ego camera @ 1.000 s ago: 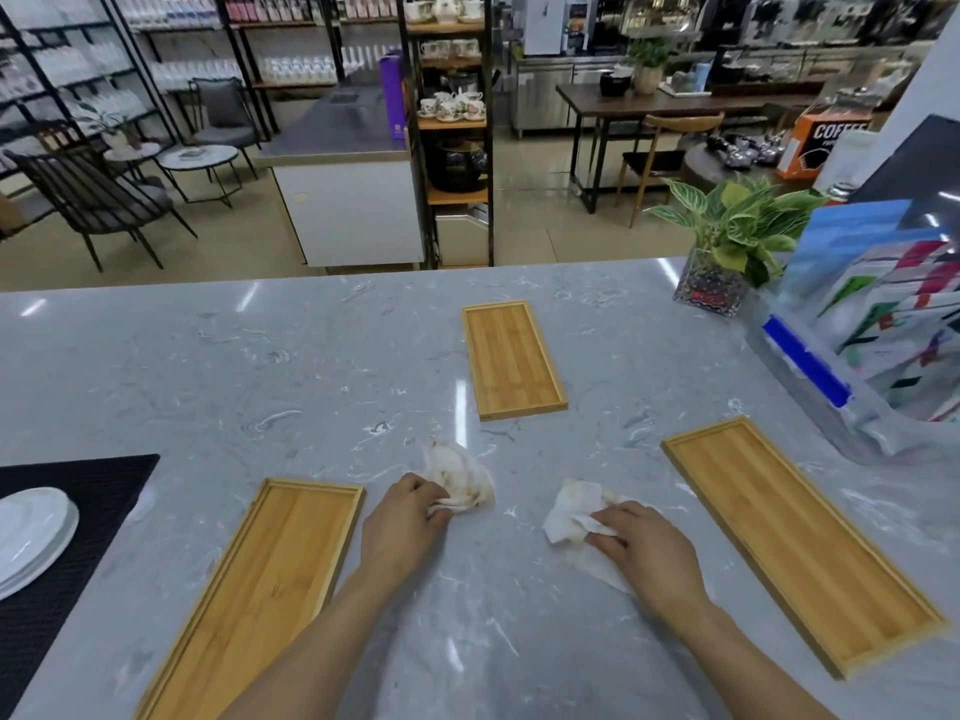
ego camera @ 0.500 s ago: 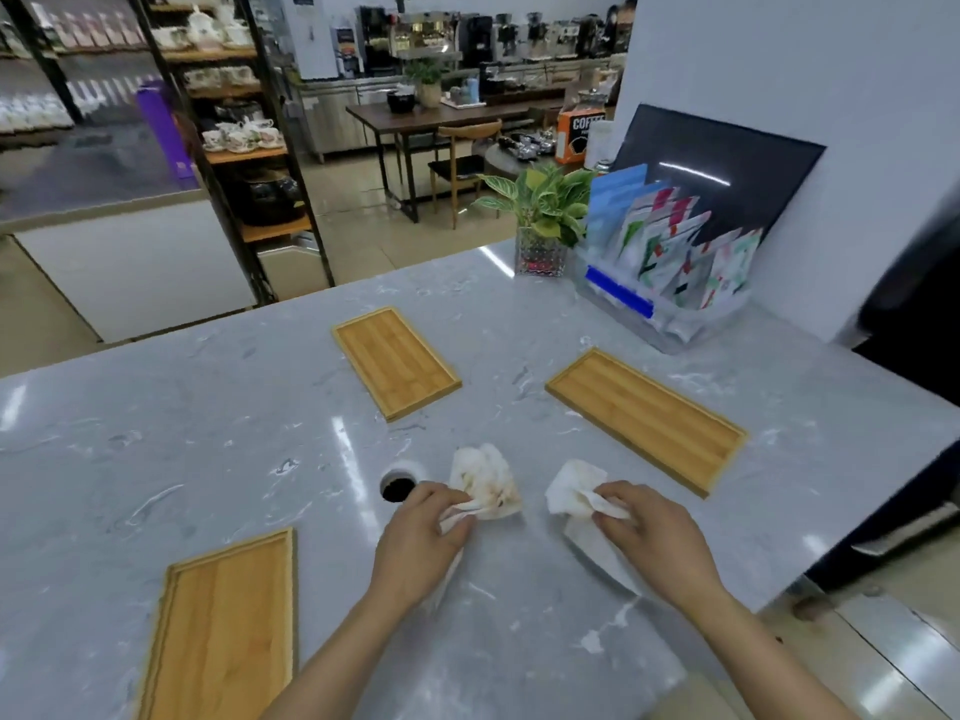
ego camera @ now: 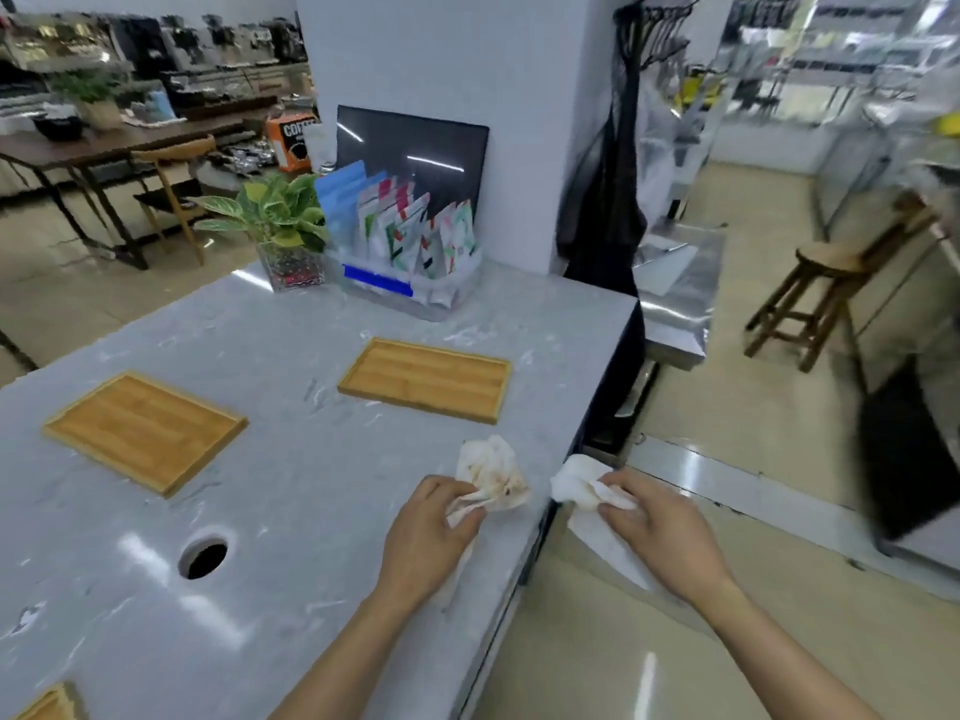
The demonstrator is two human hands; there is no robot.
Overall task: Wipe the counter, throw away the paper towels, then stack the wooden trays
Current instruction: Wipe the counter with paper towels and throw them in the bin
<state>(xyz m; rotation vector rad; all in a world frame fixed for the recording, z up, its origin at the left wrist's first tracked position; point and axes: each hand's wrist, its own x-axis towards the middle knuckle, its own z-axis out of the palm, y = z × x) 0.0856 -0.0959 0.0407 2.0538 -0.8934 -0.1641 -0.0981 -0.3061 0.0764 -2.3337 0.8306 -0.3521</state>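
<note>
1. You're clutching a stained, crumpled paper towel (ego camera: 491,475) in your left hand (ego camera: 428,543), fingers curled tight around its lower end; the wad is sitting just above the counter (ego camera: 291,491) near its right edge, brownish marks showing on it.
2. You're gripping a white paper towel (ego camera: 579,483) in your right hand (ego camera: 662,537), fingers pinched shut on it; a loose flap is hanging down below the hand. This hand and towel are sitting past the counter edge, over the floor (ego camera: 727,433).
3. The two towels are lying near each other, not touching, with the counter edge between them.
4. Wooden trays are sitting flat on the counter, well apart, not stacked: the right tray (ego camera: 426,379) is lying beyond your hands toward the far end, the left tray (ego camera: 143,431) is lying off to the left, and a corner of a third tray (ego camera: 49,706) is poking in at the bottom left.
5. A round hole (ego camera: 203,558) in the counter is showing between the left tray and your left forearm.
6. At the far end of the counter, a clear bin of packets (ego camera: 410,241) is standing just beside a potted plant (ego camera: 283,226) in a glass pot; a dark panel (ego camera: 415,153) is leaning on the white pillar behind them.
7. A wooden stool (ego camera: 831,283) is standing on the floor far right; that side is looking blurred.
</note>
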